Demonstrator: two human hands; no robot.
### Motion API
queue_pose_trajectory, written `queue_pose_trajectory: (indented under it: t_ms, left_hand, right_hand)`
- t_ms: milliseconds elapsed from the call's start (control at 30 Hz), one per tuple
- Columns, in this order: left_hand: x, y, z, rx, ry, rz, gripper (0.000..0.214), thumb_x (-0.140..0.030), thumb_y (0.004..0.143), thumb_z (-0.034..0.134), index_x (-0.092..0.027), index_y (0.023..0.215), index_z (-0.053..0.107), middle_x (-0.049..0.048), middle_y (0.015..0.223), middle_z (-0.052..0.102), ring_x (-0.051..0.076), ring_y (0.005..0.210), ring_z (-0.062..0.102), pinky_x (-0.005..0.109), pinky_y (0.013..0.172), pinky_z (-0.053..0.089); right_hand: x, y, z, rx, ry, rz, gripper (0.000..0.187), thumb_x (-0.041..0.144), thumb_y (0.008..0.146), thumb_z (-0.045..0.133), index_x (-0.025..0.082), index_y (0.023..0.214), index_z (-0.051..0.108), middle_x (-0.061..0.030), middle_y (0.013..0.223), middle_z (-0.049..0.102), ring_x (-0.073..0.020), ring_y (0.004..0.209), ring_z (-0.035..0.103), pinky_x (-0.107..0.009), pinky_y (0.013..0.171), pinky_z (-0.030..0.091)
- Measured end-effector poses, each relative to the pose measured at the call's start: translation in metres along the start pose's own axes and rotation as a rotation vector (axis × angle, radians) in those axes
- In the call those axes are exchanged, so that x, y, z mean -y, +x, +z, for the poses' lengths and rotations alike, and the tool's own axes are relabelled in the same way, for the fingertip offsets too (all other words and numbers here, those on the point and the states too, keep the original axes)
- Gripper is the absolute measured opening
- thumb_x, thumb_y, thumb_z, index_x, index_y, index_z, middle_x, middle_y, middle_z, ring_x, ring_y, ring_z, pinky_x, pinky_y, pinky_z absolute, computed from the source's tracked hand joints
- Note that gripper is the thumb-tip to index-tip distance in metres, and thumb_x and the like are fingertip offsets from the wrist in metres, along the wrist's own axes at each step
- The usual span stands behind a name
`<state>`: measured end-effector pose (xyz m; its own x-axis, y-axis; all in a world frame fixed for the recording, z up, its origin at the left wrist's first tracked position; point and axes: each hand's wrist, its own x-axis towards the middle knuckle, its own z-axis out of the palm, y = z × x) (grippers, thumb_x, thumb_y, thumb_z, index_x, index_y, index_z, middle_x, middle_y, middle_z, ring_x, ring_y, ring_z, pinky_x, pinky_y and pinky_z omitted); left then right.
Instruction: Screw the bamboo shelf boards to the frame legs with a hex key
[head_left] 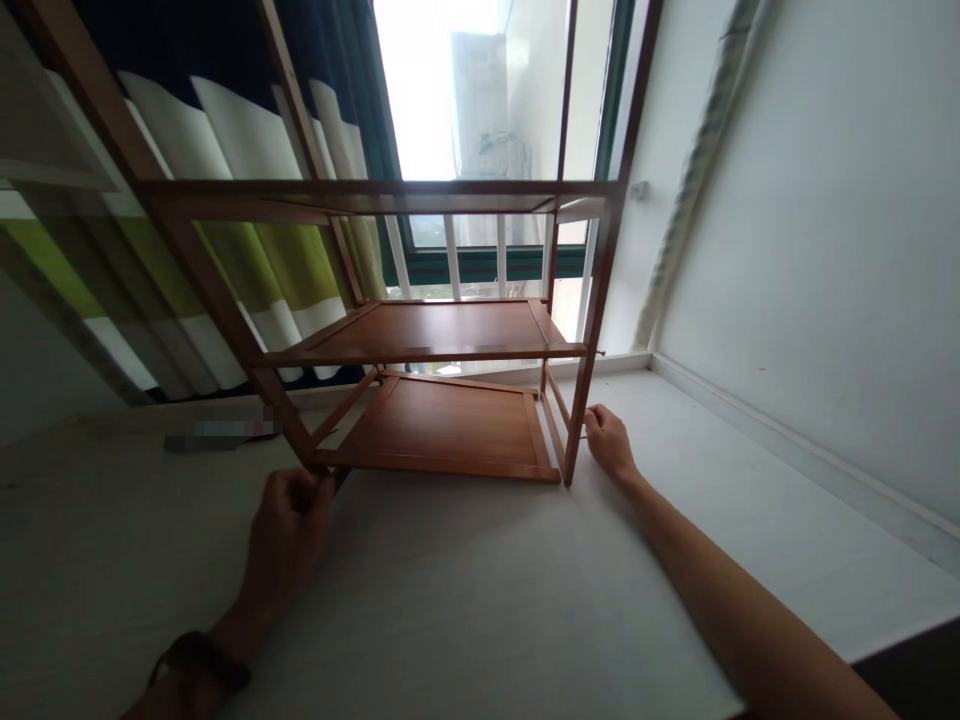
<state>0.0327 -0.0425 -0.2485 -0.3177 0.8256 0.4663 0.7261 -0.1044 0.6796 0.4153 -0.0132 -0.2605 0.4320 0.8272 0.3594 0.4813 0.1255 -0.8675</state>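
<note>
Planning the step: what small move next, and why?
Probably ease the bottom wooden shelf rightward toward the right front post with the left hand, which is at the shelf's front left corner. A gap shows beside the shelf's right end, and the right hand is by that post, seemingly pinching a thin rod.

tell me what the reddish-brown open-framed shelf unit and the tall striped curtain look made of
The reddish-brown shelf unit looks like varnished wood or veneer, satin-finished: even brown tone, soft sheen. The navy, white and green curtain seems matte fabric, hanging in folds; its fibre is unclear.
</note>
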Motion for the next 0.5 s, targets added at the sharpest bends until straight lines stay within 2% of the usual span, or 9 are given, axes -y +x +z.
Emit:
queue_pose_trajectory:
  t_ms: [100, 133, 167, 200, 333, 433, 500]
  left_hand:
    - [-0.019, -0.028, 0.012, 0.359, 0.071, 0.167, 0.015, -0.035, 0.074, 0.05, -0.02, 0.076, 0.046, -0.0023, 0.066, 0.052, 0.015, 0.06, 0.052, 0.027, 0.059, 0.044]
    - [-0.028, -0.036, 0.02, 0.476, 0.068, 0.262, 0.016, -0.035, 0.075, 0.051, -0.02, 0.081, 0.05, 0.0003, 0.074, 0.056, 0.017, 0.067, 0.055, 0.029, 0.065, 0.045]
    - [-0.037, -0.043, 0.03, 0.522, 0.067, 0.36, 0.017, -0.033, 0.074, 0.051, -0.02, 0.085, 0.054, 0.0029, 0.083, 0.059, 0.019, 0.077, 0.056, 0.032, 0.073, 0.045]
    - [-0.046, -0.05, 0.041, 0.56, 0.066, 0.439, 0.019, -0.031, 0.076, 0.049, -0.02, 0.089, 0.057, 0.0048, 0.091, 0.059, 0.021, 0.087, 0.055, 0.035, 0.082, 0.043]
    - [-0.077, -0.065, 0.077, 0.583, 0.102, 0.569, 0.03, -0.031, 0.079, 0.046, -0.022, 0.104, 0.06, 0.0081, 0.105, 0.058, 0.024, 0.1, 0.051, 0.042, 0.092, 0.036]
    - [-0.088, -0.068, 0.089, 0.655, 0.093, 0.642, 0.038, -0.036, 0.083, 0.041, -0.021, 0.114, 0.055, 0.0092, 0.116, 0.056, 0.025, 0.11, 0.046, 0.042, 0.098, 0.03]
    - [-0.091, -0.068, 0.092, 0.697, 0.098, 0.654, 0.04, -0.039, 0.085, 0.037, -0.018, 0.115, 0.054, 0.0103, 0.117, 0.056, 0.024, 0.111, 0.047, 0.04, 0.099, 0.03]
  right_hand:
    - [-0.011, 0.002, -0.011, 0.153, -0.373, -0.137, 0.023, 0.032, 0.082, 0.038, 0.018, 0.069, 0.051, -0.001, 0.062, 0.052, -0.0122, 0.058, 0.044, -0.023, 0.057, 0.031]
    - [-0.013, 0.002, -0.012, 0.181, -0.445, -0.154, 0.024, 0.031, 0.083, 0.036, 0.018, 0.073, 0.053, -0.0022, 0.067, 0.054, -0.0127, 0.061, 0.045, -0.024, 0.058, 0.031]
    - [-0.013, 0.002, -0.013, 0.192, -0.499, -0.166, 0.024, 0.031, 0.085, 0.035, 0.017, 0.076, 0.054, -0.0036, 0.072, 0.056, -0.0131, 0.064, 0.047, -0.024, 0.059, 0.031]
    - [-0.013, 0.002, -0.014, 0.195, -0.541, -0.174, 0.025, 0.03, 0.086, 0.034, 0.017, 0.078, 0.054, -0.0049, 0.078, 0.057, -0.0134, 0.066, 0.048, -0.024, 0.06, 0.031]
    - [-0.01, 0.0, -0.018, 0.245, -0.625, -0.232, 0.025, 0.027, 0.087, 0.034, 0.016, 0.081, 0.055, -0.0071, 0.091, 0.055, -0.0135, 0.073, 0.049, -0.025, 0.065, 0.033]
    - [-0.011, 0.001, -0.022, 0.292, -0.611, -0.27, 0.024, 0.027, 0.086, 0.035, 0.016, 0.079, 0.055, -0.006, 0.085, 0.055, -0.0134, 0.074, 0.049, -0.025, 0.068, 0.034]
    - [-0.012, 0.001, -0.022, 0.291, -0.59, -0.261, 0.024, 0.027, 0.086, 0.036, 0.015, 0.076, 0.055, -0.0051, 0.08, 0.055, -0.0132, 0.072, 0.049, -0.025, 0.069, 0.035]
